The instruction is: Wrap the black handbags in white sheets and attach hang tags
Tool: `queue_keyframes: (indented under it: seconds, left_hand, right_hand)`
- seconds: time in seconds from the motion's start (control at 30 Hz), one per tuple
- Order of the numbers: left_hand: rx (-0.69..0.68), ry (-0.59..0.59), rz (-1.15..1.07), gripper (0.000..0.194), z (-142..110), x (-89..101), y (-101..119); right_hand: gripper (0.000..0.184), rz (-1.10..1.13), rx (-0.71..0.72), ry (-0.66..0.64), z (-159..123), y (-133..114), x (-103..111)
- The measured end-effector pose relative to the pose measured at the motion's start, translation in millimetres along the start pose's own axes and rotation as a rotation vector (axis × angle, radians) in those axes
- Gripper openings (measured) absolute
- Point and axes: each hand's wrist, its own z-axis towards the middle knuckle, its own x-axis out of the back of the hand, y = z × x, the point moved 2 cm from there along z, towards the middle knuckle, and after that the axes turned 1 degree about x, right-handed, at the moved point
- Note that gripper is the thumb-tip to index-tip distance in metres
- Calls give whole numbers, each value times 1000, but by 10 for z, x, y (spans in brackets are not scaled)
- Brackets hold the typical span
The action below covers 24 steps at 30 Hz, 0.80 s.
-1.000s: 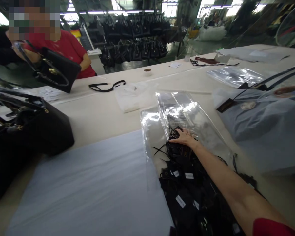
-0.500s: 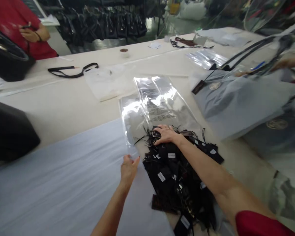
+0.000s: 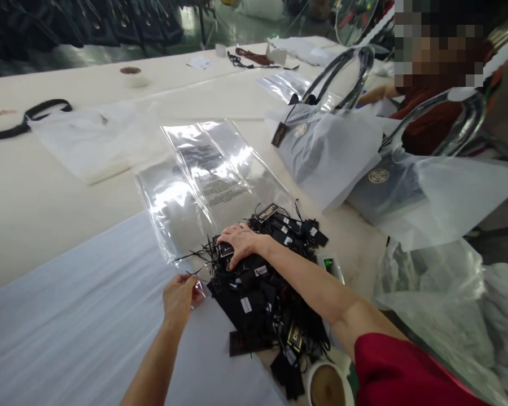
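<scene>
A heap of black hang tags (image 3: 254, 304) with cords and small white labels lies in front of me, partly on a clear plastic bag (image 3: 161, 225) with printed text. My right hand (image 3: 240, 242) rests on the top of the heap, its fingers spread and curved over the tags. At the heap's left side, my left hand (image 3: 178, 298) pinches the near corner of the plastic bag, which is bent up at the fingertips. Beneath my left forearm spreads a pale blue-grey sheet (image 3: 80, 327).
To the right stand a bag in white wrapping (image 3: 322, 163) with covered handles and a second wrapped bag (image 3: 440, 192), a person (image 3: 444, 124) behind them. A tape roll (image 3: 328, 386) sits by my right elbow. A black strap (image 3: 46, 110) and another tape roll (image 3: 133, 77) lie farther off.
My view has swung to the right, bringing the wrapped bags and the person there further in. My left hand has closed on the plastic bag's corner; my right hand stays on the tags.
</scene>
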Motion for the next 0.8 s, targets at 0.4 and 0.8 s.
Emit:
queue_keyframes:
  seconds: [0.4, 0.8]
  left_hand:
    - [93, -33, -121, 22, -57, -12, 10]
    - [-65, -26, -60, 43, -345, 118, -101]
  right_hand:
    - [57, -12, 3, 91, -193, -108, 46]
    - [31, 188, -417, -22, -2879, -1006, -1134]
